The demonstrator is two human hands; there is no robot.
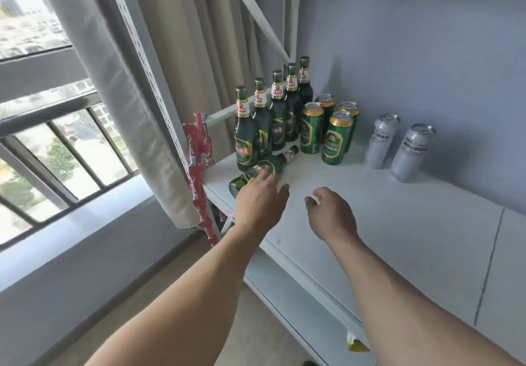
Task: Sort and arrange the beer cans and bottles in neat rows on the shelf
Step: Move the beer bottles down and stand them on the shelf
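Observation:
Several green beer bottles stand in a diagonal row at the left end of the white shelf. One more green bottle lies on its side in front of them, near the shelf's front edge. My left hand rests on top of that fallen bottle with fingers spread, not closed around it. Several green cans stand in two short rows to the right of the bottles. Two white cans stand further right. My right hand hovers over bare shelf, fingers loosely curled and holding nothing.
A beige curtain and a perforated shelf upright hang left of the shelf. Red packaging dangles at the shelf's left corner. A white diagonal brace runs above the bottles. The purple wall backs the shelf.

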